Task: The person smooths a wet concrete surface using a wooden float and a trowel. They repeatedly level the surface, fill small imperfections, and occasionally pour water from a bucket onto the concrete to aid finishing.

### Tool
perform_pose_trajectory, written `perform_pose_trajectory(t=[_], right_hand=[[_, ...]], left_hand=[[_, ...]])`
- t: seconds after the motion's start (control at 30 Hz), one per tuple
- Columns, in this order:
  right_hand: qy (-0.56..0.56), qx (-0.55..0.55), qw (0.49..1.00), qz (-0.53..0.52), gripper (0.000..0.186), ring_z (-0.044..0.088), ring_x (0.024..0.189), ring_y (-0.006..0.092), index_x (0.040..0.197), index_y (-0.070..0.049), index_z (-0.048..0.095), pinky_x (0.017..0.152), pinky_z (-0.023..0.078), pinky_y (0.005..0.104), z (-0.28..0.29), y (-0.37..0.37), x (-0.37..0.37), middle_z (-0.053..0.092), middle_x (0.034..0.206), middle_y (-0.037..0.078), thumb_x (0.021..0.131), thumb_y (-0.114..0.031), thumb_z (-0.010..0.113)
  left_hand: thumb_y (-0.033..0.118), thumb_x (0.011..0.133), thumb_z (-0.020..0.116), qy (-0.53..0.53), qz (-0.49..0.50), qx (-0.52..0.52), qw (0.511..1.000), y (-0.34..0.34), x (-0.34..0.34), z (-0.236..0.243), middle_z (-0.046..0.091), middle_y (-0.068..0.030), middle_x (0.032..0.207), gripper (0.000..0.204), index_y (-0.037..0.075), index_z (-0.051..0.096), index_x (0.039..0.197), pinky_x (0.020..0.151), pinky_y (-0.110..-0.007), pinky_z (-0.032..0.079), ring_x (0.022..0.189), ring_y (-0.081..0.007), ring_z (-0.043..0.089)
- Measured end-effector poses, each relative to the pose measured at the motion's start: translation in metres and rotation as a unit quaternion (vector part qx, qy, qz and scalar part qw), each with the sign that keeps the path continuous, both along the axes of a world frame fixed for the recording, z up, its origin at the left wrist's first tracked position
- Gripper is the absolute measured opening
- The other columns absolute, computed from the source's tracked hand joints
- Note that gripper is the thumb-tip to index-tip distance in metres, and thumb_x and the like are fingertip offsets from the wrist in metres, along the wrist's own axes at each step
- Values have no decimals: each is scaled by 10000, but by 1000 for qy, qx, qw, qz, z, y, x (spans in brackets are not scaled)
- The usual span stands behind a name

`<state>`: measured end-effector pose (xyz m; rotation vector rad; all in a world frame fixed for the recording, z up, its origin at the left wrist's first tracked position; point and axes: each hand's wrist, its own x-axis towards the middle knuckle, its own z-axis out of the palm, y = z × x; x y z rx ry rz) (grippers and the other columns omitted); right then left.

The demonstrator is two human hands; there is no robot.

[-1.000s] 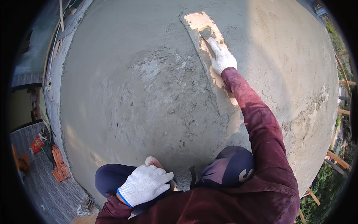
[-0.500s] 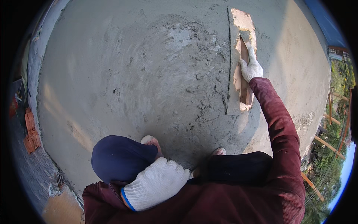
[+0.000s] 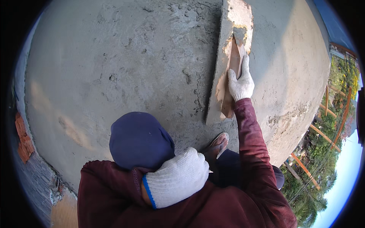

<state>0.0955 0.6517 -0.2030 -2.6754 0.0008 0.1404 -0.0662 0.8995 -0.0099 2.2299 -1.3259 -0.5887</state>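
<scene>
My right hand, in a white knit glove, grips the wooden handle of a long plastering float. The float's board is crusted with dried mortar and lies lengthwise away from me on wet grey concrete. A dark shadow runs along its left edge, so that side looks slightly raised. My left hand, in a white glove with a blue cuff, rests by my bent left knee. Its fingers are curled under and mostly hidden; whatever they may hold does not show.
A sandalled foot stands on the concrete below the float. Broken orange bricks lie beyond the slab's left edge. Wooden poles and greenery are on the right, and a blue surface is at the upper right.
The float and my right hand have moved left across the concrete, and the rough ridges there look flatter. My view has shifted; my left knee appears higher, and one foot is now hidden.
</scene>
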Motion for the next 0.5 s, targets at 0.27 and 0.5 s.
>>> perform_pose_trajectory(t=[0.27,0.5], right_hand=[[50,-14,990,127,841,718,1025,420,1640,-204,263,878,587,476,-51,92,-41,648,1290,261,900,-269,658],[39,-50,985,163,807,725,1003,401,1622,-253,290,881,568,504,-31,197,104,730,1115,214,891,-259,630]], left_hand=[[198,844,614,36,20,11,999,16,-5,6,645,-82,842,221,17,714,923,766,-351,468,803,-217,630],[202,865,598,13,70,9,997,17,-19,13,655,-85,853,225,34,721,950,761,-354,483,815,-229,645]])
